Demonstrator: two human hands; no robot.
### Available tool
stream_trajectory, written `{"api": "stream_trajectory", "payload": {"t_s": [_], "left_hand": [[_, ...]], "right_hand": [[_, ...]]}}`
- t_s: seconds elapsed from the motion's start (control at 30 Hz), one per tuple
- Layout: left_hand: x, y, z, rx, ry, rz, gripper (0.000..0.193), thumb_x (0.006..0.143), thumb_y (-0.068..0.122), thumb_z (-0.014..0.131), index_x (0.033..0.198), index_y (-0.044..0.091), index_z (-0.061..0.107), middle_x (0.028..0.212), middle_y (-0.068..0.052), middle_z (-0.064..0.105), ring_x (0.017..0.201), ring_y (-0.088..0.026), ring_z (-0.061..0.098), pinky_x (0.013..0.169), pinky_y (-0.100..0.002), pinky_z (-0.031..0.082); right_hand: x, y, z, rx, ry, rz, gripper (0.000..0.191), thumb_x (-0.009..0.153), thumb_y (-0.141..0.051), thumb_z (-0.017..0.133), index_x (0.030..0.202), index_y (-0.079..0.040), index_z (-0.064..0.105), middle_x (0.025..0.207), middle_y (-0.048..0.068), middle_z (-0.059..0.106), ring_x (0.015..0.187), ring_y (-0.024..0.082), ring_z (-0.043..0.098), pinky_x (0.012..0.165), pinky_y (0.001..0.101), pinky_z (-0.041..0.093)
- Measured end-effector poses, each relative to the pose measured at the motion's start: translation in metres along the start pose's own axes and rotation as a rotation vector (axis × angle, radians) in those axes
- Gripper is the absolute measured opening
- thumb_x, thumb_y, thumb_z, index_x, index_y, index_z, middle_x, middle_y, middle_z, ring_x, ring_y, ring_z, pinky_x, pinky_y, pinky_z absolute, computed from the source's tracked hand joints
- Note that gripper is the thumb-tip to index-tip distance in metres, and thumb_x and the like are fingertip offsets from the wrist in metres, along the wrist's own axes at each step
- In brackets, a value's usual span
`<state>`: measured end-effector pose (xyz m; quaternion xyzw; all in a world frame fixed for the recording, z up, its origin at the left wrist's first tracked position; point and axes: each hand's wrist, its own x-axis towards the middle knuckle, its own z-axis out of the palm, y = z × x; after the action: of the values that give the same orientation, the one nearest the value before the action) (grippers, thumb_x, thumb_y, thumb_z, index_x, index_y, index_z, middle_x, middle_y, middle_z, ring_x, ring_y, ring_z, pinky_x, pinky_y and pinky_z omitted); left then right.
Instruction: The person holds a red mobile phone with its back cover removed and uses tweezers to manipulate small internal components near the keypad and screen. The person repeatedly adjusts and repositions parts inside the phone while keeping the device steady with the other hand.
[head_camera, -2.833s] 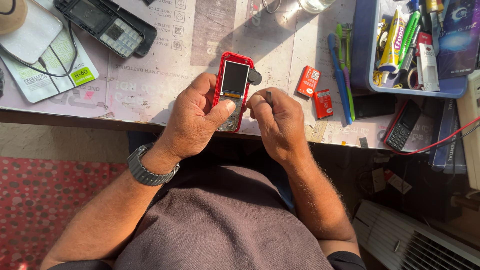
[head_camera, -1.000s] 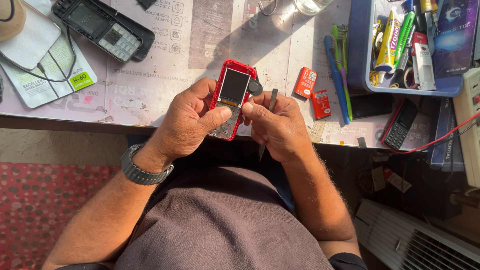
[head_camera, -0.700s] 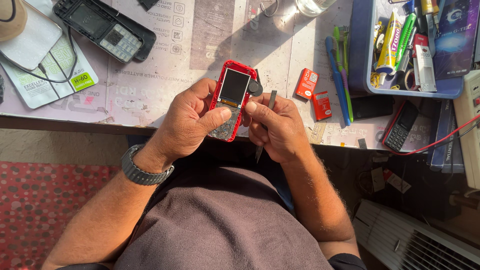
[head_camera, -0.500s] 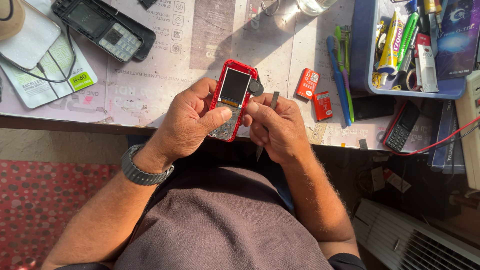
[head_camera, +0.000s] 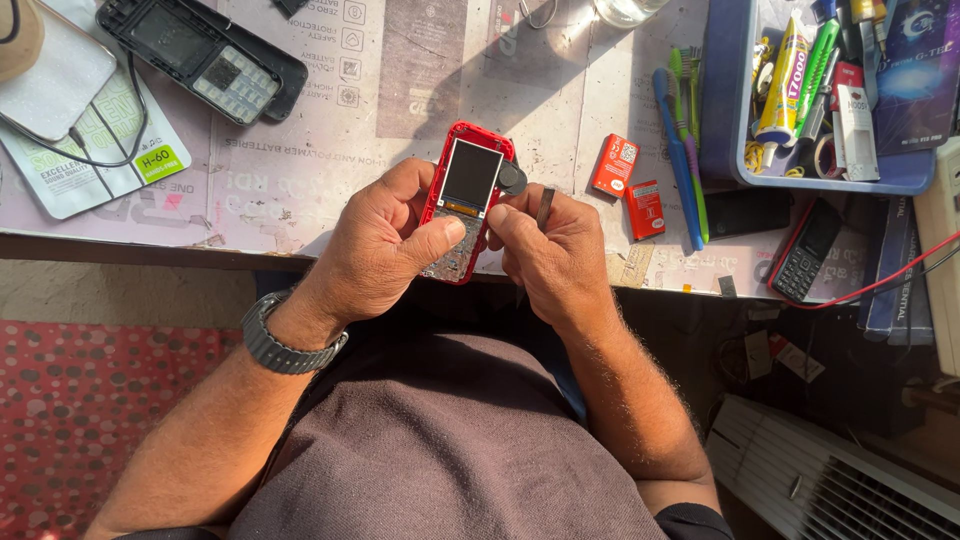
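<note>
My left hand (head_camera: 375, 245) grips a small red phone (head_camera: 462, 195) with its front cover off, screen up, thumb resting on the bare keypad area. A small round dark part (head_camera: 511, 178) sticks out at the phone's right side. My right hand (head_camera: 550, 255) presses against the phone's right edge and holds a thin dark metal tool (head_camera: 544, 208) upright between its fingers. Both hands hover over the near edge of the workbench (head_camera: 400, 90).
A black phone frame (head_camera: 205, 55) lies at the far left beside a white pad (head_camera: 55, 80) with a cable. Two small red batteries (head_camera: 628, 182), blue and green brushes (head_camera: 680, 150), a blue tray of tools (head_camera: 830, 90) and a black phone (head_camera: 805, 255) sit to the right.
The right hand has turned the tool from pointing down to pointing up and pressed closer to the phone's side. The left hand keeps the same hold.
</note>
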<state>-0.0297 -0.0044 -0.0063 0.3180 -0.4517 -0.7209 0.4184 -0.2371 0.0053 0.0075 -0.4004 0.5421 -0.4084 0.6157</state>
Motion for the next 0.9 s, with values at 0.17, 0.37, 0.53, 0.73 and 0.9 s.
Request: {"api": "stream_trajectory", "payload": {"t_s": [0.17,0.37,0.53,0.73,0.9], "left_hand": [[-0.0012,-0.0007,-0.0018,-0.024,0.005,-0.012,0.025,0.102,0.003,0.060,0.126,0.001,0.054,0.112,-0.008,0.070,0.103,-0.009,0.069,0.092,-0.029,0.062],[-0.0001,0.0004,-0.0029,-0.083,-0.040,-0.003,0.026,0.103,0.004,0.059,0.128,0.000,0.052,0.115,-0.011,0.071,0.106,-0.013,0.071,0.096,-0.032,0.063],[-0.0003,0.0019,-0.0045,-0.037,-0.056,-0.014,0.028,0.102,0.004,0.059,0.129,0.000,0.053,0.114,-0.012,0.071,0.104,-0.013,0.072,0.093,-0.030,0.065],[0.0003,0.0023,-0.0049,-0.060,-0.016,-0.053,0.028,0.102,0.005,0.058,0.129,-0.001,0.053,0.109,-0.013,0.073,0.099,-0.011,0.073,0.089,-0.029,0.064],[0.0010,0.0029,-0.0042,-0.062,-0.013,-0.031,0.026,0.102,0.003,0.059,0.127,-0.001,0.053,0.109,-0.012,0.073,0.099,-0.012,0.073,0.089,-0.029,0.064]], "right_hand": [[0.0018,-0.0011,-0.0053,0.235,-0.130,0.033,0.017,0.101,-0.013,0.069,0.092,0.000,0.065,0.075,0.006,0.064,0.050,0.004,0.046,0.043,0.0213,0.038],[0.0001,0.0025,-0.0043,0.238,-0.132,0.060,0.019,0.101,-0.019,0.067,0.103,0.000,0.065,0.078,0.005,0.063,0.051,0.004,0.047,0.042,0.0206,0.038],[0.0001,0.0043,-0.0069,0.309,-0.181,0.084,0.020,0.104,-0.018,0.067,0.104,0.001,0.062,0.077,0.005,0.060,0.052,0.006,0.045,0.044,0.0220,0.037],[-0.0008,0.0025,-0.0044,0.335,-0.178,0.119,0.023,0.103,-0.020,0.065,0.109,0.003,0.065,0.074,0.004,0.058,0.051,0.006,0.043,0.045,0.0225,0.038],[0.0000,-0.0003,-0.0031,0.355,-0.172,0.104,0.021,0.102,-0.016,0.062,0.109,0.004,0.065,0.075,0.005,0.059,0.050,0.006,0.042,0.045,0.0226,0.038]]}}
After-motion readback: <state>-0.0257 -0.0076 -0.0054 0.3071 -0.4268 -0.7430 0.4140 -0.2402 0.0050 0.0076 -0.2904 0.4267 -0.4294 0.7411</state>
